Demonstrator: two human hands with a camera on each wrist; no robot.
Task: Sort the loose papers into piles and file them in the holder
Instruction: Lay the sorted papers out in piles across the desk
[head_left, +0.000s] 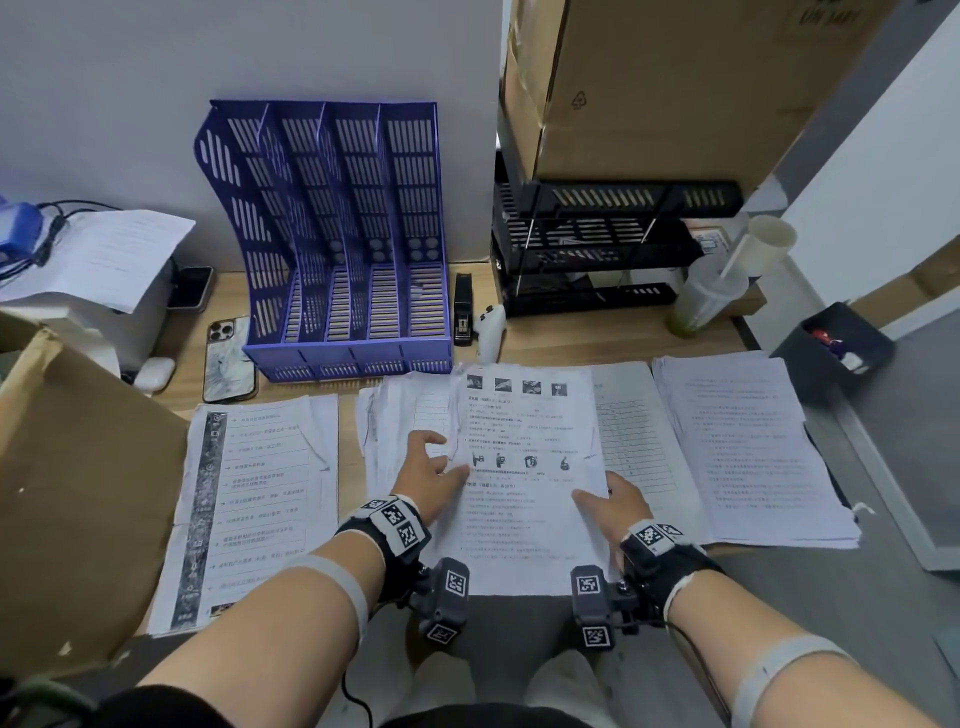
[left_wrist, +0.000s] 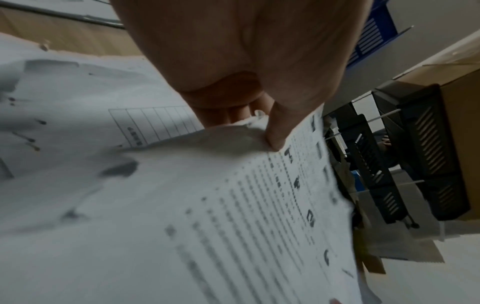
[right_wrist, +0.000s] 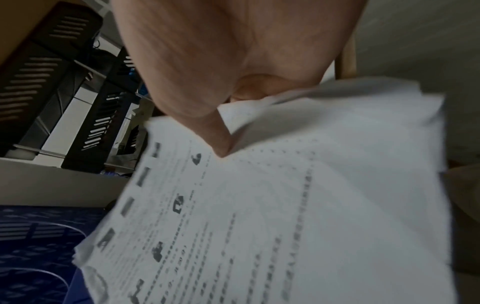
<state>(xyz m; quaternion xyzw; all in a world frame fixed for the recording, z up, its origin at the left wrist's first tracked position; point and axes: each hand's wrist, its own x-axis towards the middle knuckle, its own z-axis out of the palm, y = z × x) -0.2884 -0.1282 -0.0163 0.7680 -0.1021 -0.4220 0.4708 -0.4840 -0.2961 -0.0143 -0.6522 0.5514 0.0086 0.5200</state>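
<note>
A blue slotted file holder (head_left: 348, 244) stands empty at the back of the desk. Both hands hold a printed sheaf of papers (head_left: 524, 467) above the desk, in front of the holder. My left hand (head_left: 448, 457) pinches its left edge, thumb on top (left_wrist: 275, 131) and fingers underneath. My right hand (head_left: 602, 493) grips the right edge the same way, thumb (right_wrist: 221, 144) pressed on the print. Flat on the desk lie a left pile (head_left: 254, 499), a crumpled middle pile (head_left: 400, 426), a table-form pile (head_left: 639, 441) and a far-right pile (head_left: 748, 447).
Black stacked trays (head_left: 597, 249) under cardboard boxes (head_left: 675, 78) stand right of the holder. A stapler (head_left: 462, 312), a white controller (head_left: 491, 327) and a phone (head_left: 228, 358) lie beside it. A cup (head_left: 711, 296), an open cardboard box (head_left: 78, 493) and a black bin (head_left: 831, 348) flank the papers.
</note>
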